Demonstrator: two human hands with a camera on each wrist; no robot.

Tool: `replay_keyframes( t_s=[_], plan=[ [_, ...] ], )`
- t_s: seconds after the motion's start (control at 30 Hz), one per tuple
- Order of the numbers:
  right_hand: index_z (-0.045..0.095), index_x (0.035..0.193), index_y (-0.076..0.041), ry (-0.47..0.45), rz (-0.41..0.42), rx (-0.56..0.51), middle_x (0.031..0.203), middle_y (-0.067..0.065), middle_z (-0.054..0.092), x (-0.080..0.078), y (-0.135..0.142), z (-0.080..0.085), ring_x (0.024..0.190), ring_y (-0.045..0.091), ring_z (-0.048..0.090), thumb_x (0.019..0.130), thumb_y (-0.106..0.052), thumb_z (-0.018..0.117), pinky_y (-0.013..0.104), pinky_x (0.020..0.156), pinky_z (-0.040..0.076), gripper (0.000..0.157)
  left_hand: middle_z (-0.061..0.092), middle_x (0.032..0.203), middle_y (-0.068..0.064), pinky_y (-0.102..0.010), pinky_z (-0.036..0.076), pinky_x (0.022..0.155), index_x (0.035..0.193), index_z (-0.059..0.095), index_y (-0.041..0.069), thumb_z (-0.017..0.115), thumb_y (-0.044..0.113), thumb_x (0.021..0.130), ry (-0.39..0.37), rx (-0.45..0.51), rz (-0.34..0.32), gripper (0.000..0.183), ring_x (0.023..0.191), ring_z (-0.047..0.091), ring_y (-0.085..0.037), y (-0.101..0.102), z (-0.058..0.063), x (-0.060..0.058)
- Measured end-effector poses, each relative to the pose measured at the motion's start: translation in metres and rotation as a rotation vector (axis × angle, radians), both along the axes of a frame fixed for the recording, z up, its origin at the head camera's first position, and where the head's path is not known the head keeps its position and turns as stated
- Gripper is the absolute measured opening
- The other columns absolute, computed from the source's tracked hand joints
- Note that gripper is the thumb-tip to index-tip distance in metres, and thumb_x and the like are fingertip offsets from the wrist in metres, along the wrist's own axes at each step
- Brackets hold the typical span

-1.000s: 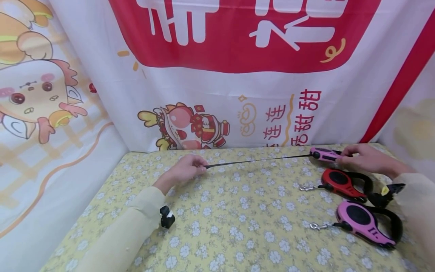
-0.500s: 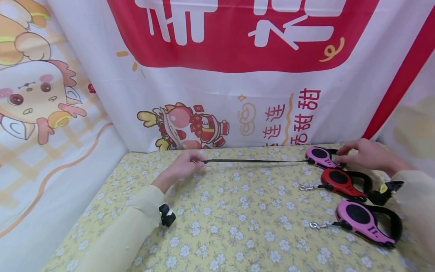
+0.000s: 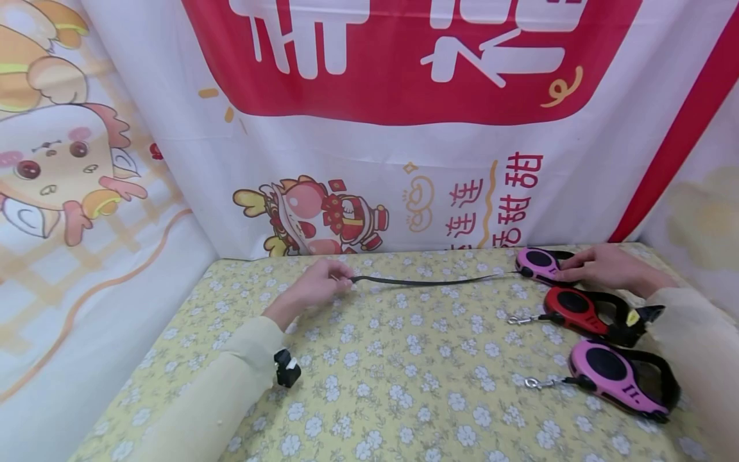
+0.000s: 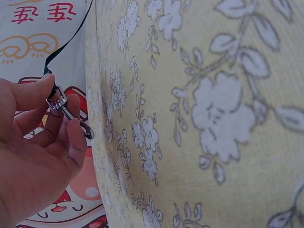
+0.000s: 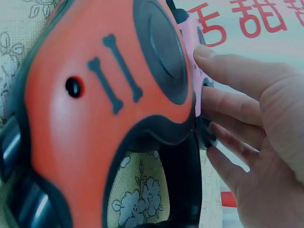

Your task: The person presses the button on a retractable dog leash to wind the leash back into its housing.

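With thumb and fingers, my left hand point(image 3: 316, 283) pinches the end of a dark strap point(image 3: 418, 283); the left wrist view shows a metal clip point(image 4: 61, 102) between the fingertips. The strap sags slightly on its way to the far pink retractable leash point(image 3: 538, 265). My right hand point(image 3: 603, 268) grips that casing at its handle end, thumb on its face. In the right wrist view, the red retractable leash point(image 5: 90, 114) covers most of the pink casing point(image 5: 191, 61).
Just in front of the right hand lies the red leash point(image 3: 568, 301), its clip point(image 3: 522, 319) pointing left. Nearer still is a second pink retractable leash point(image 3: 603, 362). Behind the flowered tablecloth point(image 3: 404, 385) hangs a printed white curtain point(image 3: 358, 147).
The far pink casing has shifted slightly left and turned from edge-on to showing its face. The strap, straight before, now sags. My left hand has barely moved.
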State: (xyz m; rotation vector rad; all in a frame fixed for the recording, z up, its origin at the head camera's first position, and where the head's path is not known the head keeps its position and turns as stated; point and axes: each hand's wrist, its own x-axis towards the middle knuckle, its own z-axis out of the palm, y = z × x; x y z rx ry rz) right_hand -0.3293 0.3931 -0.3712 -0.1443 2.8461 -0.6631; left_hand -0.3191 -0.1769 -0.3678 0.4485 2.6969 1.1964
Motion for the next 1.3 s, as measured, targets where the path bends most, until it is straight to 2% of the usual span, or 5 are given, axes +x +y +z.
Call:
replay_keyframes(
  t_s=[0.23,0.43,0.67,0.83,1.3],
  plan=[
    [0.072,0.131,0.002,0.049,0.045,0.044,0.147,0.034,0.059,-0.010,-0.004,-0.003,0.135,0.060,0.048,0.092,-0.048,0.080,0.070,0.104,0.048,0.064,0.070,0.109,-0.011,-0.033,0.052,0.089,0.117,0.073,0.002,0.066,0.010,0.102,-0.021,-0.003,0.024,0.018,0.101,0.063,-0.022,-0.004,-0.002,0.004],
    [0.077,0.123,0.001,0.086,0.072,0.068,0.144,0.034,0.060,-0.011,-0.006,-0.004,0.134,0.061,0.048,0.092,-0.041,0.082,0.073,0.106,0.044,0.053,0.071,0.113,-0.010,-0.037,0.051,0.092,0.122,0.073,0.006,0.066,0.015,0.104,-0.045,-0.034,0.055,0.022,0.104,0.063,-0.023,-0.008,-0.005,0.002],
    [0.078,0.118,0.001,0.117,0.072,0.070,0.129,0.032,0.068,-0.007,-0.001,-0.002,0.112,0.043,0.063,0.093,-0.048,0.080,0.054,0.087,0.057,0.055,0.071,0.115,-0.011,-0.039,0.051,0.094,0.123,0.073,0.006,0.065,0.015,0.104,-0.045,-0.032,0.051,0.022,0.106,0.063,-0.023,-0.008,-0.006,0.002],
    [0.074,0.111,-0.001,0.148,0.088,0.005,0.103,0.013,0.070,0.004,0.001,0.008,0.091,0.023,0.058,0.104,-0.039,0.068,0.032,0.072,0.049,0.039,0.070,0.116,-0.012,-0.038,0.050,0.093,0.124,0.072,0.005,0.064,0.014,0.105,-0.045,-0.026,0.061,0.023,0.105,0.062,-0.023,-0.008,-0.005,0.003],
    [0.071,0.125,-0.005,0.199,0.077,-0.015,0.113,0.016,0.070,0.027,-0.006,0.017,0.098,0.028,0.058,0.107,-0.045,0.060,0.035,0.074,0.048,0.045,0.069,0.120,-0.013,-0.036,0.054,0.088,0.128,0.069,0.007,0.061,0.018,0.107,-0.029,0.047,0.155,0.025,0.106,0.066,-0.026,-0.009,-0.007,0.006]
  ],
)
